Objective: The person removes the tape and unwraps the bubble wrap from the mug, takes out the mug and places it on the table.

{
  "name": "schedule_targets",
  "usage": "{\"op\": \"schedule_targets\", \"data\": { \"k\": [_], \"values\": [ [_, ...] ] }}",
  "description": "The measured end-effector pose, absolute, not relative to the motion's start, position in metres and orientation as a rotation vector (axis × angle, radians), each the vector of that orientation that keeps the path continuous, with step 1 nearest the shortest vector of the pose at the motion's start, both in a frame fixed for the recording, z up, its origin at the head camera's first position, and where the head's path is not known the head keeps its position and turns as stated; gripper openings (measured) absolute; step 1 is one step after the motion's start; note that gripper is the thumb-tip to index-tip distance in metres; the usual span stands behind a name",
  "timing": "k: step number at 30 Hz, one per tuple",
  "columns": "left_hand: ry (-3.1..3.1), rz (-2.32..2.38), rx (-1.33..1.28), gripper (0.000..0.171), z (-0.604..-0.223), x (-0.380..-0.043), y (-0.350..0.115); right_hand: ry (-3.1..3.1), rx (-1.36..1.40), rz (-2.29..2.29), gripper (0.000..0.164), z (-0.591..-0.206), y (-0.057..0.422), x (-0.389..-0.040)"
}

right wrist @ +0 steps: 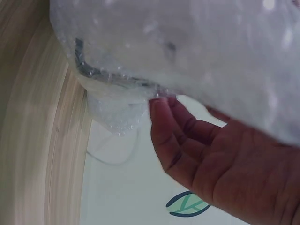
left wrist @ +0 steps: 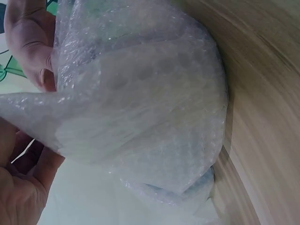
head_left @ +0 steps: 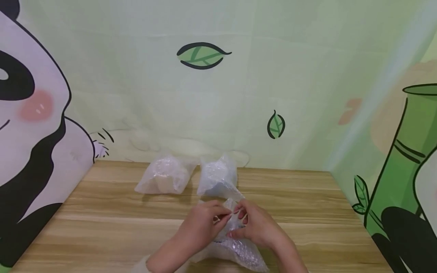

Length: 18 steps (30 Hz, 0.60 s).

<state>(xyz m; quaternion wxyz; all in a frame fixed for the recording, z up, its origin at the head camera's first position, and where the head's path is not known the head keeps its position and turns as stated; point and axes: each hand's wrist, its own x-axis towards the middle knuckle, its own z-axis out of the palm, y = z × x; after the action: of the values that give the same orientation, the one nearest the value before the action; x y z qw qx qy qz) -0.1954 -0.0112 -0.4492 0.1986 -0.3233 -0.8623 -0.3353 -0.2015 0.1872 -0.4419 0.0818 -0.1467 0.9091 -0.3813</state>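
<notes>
Left hand (head_left: pixel 201 223) and right hand (head_left: pixel 263 227) are both found in contact with the near bubble-wrapped package (head_left: pixel 239 249); neither is nearer to it. Its wrap is pinched by the left fingertips and thumb and gripped just beside them by the right fingers, the right thumb being laid lower. The near package is seated on the wooden tabletop (head_left: pixel 327 212), its body lying below the hands and toward the person. Its long axis cannot be established, being partly covered. Beyond it, a blue-tinted bundle (head_left: pixel 217 174) is noted; beyond and to its left, a cream bundle (head_left: pixel 165 174).
</notes>
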Motion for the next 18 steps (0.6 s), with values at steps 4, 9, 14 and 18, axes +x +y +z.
{"op": "schedule_targets", "data": {
  "k": [4, 9, 14, 18],
  "values": [
    [-2.468, -1.126, -0.846, 0.009, -0.446, -0.195, -0.016, 2.710, -0.548, -1.146, 0.045, -0.442, 0.185, -0.202],
    [-2.504, -1.298, -0.767, 0.011, -0.442, -0.193, -0.024, 2.724, -0.633, -1.088, 0.034, -0.441, 0.184, -0.200],
    [-2.496, -1.360, -0.725, 0.010, -0.438, -0.192, -0.032, 2.740, -0.648, -1.062, 0.031, -0.441, 0.185, -0.196],
    [-2.500, -1.362, -0.687, 0.009, -0.434, -0.191, -0.037, 2.752, -0.644, -1.061, 0.025, -0.442, 0.185, -0.197]
  ]
}}
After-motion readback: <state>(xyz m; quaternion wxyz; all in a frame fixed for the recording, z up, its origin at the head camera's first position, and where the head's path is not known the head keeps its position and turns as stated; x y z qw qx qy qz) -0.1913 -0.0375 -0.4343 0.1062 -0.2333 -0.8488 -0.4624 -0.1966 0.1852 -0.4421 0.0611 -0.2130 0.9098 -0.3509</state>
